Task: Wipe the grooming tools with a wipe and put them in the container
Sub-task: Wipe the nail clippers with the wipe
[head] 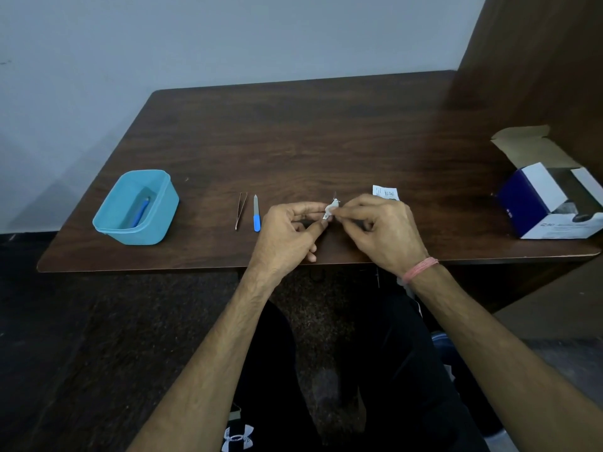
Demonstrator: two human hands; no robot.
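Note:
My left hand [290, 233] and my right hand [381, 230] meet over the table's front middle. Between their fingertips is a small white wipe [329, 211] wrapped around a thin metal tool whose dark tip sticks up behind it; both hands pinch this bundle. To the left, tweezers [240, 210] and a nail file with a blue handle [256, 213] lie side by side on the dark wooden table [293, 141]. A blue plastic container [137, 207] stands at the front left with a blue-handled tool [141, 213] inside.
A torn white wipe packet [386, 192] lies just behind my right hand. An open blue-and-white box [551, 200] sits at the table's right edge. A grey wall runs behind the table, and a brown wooden panel rises at the right.

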